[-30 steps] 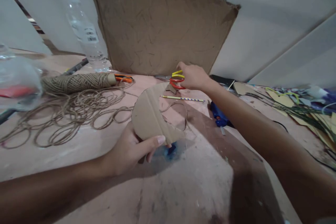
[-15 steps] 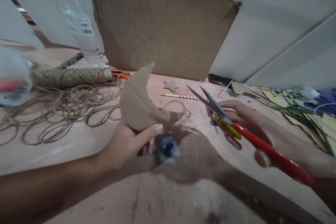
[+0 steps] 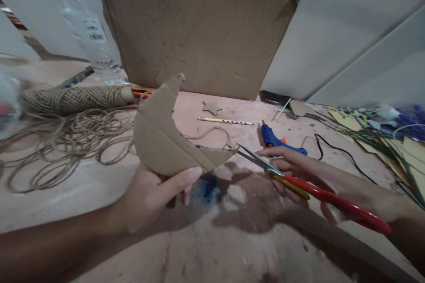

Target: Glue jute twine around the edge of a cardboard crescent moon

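Note:
My left hand (image 3: 151, 192) grips a crescent-shaped piece of brown cardboard (image 3: 159, 135) from below, thumb across its lower edge, holding it up over the table. My right hand (image 3: 299, 172) is closed on a pair of scissors (image 3: 299, 181) with red and yellow handles. The open blades point left, and their tips sit just at the right-hand tip of the crescent.
A big cardboard sheet (image 3: 199, 26) leans on the wall behind. A jute twine spool (image 3: 73, 97) and loose twine (image 3: 59, 141) lie left, by a plastic bottle (image 3: 89, 35). A pencil (image 3: 226, 121), cardboard star (image 3: 212, 106), blue glue gun (image 3: 274, 138) and paper scraps (image 3: 381, 137) lie centre and right.
My right hand picked the scissors up from the back of the table and brought them to the crescent's tip. My left hand raised and tilted the cardboard.

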`<state>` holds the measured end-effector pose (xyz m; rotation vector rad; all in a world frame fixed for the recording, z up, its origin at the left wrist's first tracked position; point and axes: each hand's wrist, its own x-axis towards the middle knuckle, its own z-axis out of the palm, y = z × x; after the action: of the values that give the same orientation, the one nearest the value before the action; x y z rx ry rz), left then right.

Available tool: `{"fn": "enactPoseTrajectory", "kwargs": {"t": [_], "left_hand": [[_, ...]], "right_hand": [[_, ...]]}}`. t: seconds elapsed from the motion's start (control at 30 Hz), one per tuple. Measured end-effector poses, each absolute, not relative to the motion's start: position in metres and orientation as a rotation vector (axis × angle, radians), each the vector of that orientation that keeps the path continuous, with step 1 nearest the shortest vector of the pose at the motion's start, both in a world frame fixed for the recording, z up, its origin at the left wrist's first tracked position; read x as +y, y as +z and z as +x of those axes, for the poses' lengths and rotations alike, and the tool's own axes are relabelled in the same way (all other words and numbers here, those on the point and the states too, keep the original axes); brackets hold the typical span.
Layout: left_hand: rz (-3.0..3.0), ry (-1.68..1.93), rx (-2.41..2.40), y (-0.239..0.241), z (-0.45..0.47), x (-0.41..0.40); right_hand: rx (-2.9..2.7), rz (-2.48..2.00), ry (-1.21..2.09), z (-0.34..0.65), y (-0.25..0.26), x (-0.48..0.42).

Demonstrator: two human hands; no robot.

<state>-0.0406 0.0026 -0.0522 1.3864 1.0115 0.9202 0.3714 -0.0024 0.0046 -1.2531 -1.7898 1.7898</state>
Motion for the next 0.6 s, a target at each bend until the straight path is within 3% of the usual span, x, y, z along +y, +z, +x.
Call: {"fn": "enactPoseTrajectory", "kwargs": {"t": [0.6], "left_hand": [[1.240, 0.885, 0.844, -0.047, -0.040, 0.009]], "right_hand": [[-1.812, -1.210, 1.713, 0.323, 0.000, 0.010]]}}
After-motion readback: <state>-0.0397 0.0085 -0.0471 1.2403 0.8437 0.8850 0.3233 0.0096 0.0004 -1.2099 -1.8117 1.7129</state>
